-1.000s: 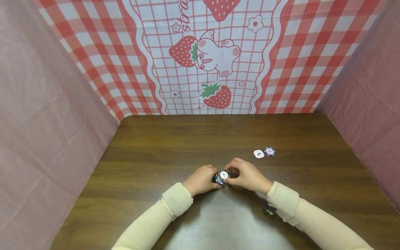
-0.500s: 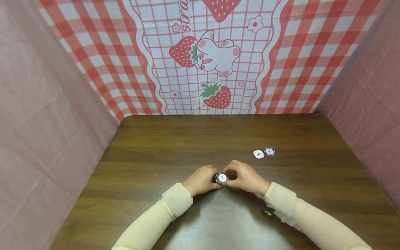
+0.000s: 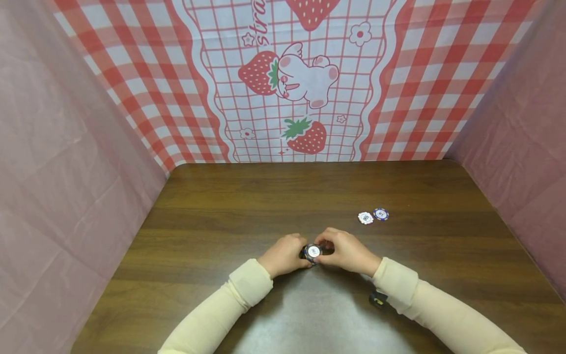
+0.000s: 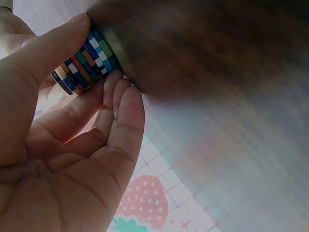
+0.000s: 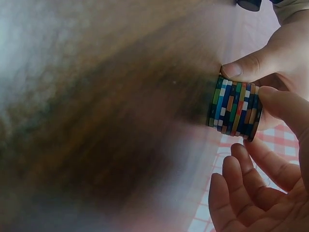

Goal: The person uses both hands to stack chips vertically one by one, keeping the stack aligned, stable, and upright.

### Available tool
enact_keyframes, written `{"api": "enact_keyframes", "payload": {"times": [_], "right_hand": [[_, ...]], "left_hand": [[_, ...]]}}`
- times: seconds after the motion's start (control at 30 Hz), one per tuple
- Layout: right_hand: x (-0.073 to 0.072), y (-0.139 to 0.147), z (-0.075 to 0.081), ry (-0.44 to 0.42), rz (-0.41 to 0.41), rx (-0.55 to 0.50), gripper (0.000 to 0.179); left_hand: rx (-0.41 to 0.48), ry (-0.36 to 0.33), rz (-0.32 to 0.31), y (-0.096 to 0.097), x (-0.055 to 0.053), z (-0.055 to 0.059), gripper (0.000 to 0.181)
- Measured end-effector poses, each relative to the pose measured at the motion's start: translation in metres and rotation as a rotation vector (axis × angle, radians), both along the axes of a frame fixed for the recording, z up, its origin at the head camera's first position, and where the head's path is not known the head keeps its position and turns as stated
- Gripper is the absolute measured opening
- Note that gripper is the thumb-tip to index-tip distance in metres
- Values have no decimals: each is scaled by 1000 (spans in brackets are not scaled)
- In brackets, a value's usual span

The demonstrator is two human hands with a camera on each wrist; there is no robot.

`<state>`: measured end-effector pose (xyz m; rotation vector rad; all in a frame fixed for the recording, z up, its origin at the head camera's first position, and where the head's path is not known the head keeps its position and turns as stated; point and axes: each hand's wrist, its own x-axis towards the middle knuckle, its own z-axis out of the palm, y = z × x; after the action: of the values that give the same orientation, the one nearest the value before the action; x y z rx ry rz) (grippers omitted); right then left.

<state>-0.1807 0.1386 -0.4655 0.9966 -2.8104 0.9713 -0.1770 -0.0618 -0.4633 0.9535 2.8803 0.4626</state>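
Observation:
A stack of poker chips (image 3: 313, 252) stands on the table between both hands, a dark chip with a white centre on top. My left hand (image 3: 285, 255) holds the stack low from the left, thumb on the near side and fingers on the far side. At the top rim, my right hand (image 3: 347, 250) pinches the dark chip between thumb and index finger. The side wrist views show the stack (image 5: 234, 106) as several layers of green, blue, orange and dark edges. The chips (image 4: 89, 60) look closely aligned.
Farther back to the right, a white chip (image 3: 365, 218) and a blue chip (image 3: 381, 214) lie flat side by side on the brown wooden table (image 3: 221, 196). A checked strawberry cloth (image 3: 305, 88) hangs behind, with pink cloth on both sides.
My right hand has moved slightly left and down, bringing the dark chip from an offset, raised position onto the stack's top. My left hand has stayed in place.

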Motion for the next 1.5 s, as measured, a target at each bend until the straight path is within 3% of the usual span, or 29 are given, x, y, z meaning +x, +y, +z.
{"api": "enact_keyframes", "payload": {"times": [0.5, 1.17, 1.33, 1.5], "right_hand": [[-2, 3, 1, 23, -20, -44, 32], [-19, 45, 20, 11, -231, -195, 44], [-23, 59, 21, -26, -298, -215, 47], [-28, 72, 20, -8, -352, -255, 48]], "left_hand": [[-6, 3, -1, 0, 1, 1, 28], [-30, 12, 0, 0, 2, 1, 31], [-34, 21, -4, 0, 2, 0, 32], [-31, 17, -1, 0, 2, 0, 32]]}}
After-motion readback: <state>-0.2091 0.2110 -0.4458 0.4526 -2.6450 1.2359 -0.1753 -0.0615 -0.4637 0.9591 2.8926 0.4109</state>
